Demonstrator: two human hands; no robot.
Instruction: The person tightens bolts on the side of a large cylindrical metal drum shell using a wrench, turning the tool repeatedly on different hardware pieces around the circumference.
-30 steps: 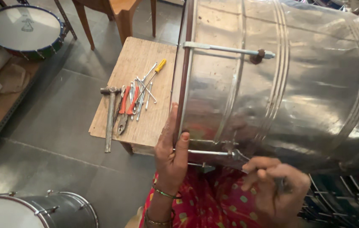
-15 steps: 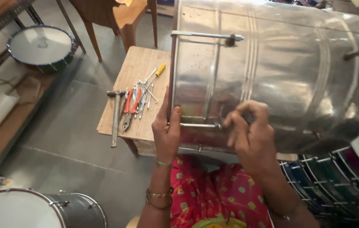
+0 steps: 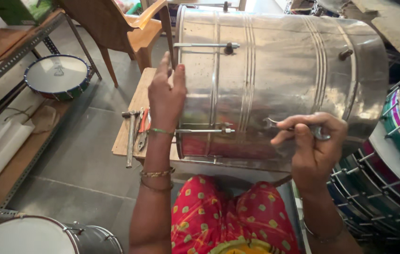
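steel drum point(image 3: 275, 80) against left hand point(image 3: 166, 99), spanner point(image 3: 294, 126) in right hand point(image 3: 310, 146)

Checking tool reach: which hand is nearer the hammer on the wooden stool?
Left. The left hand rests on the rim of the steel drum shell, just right of the hammer. The right hand, holding a spanner, is far across the shell.

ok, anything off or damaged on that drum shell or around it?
Nothing clearly damaged. The steel drum shell lies on its side, speckled near its left rim. The left hand steadies that rim; the right hand holds a spanner. Tools lie jumbled on the wooden stool.
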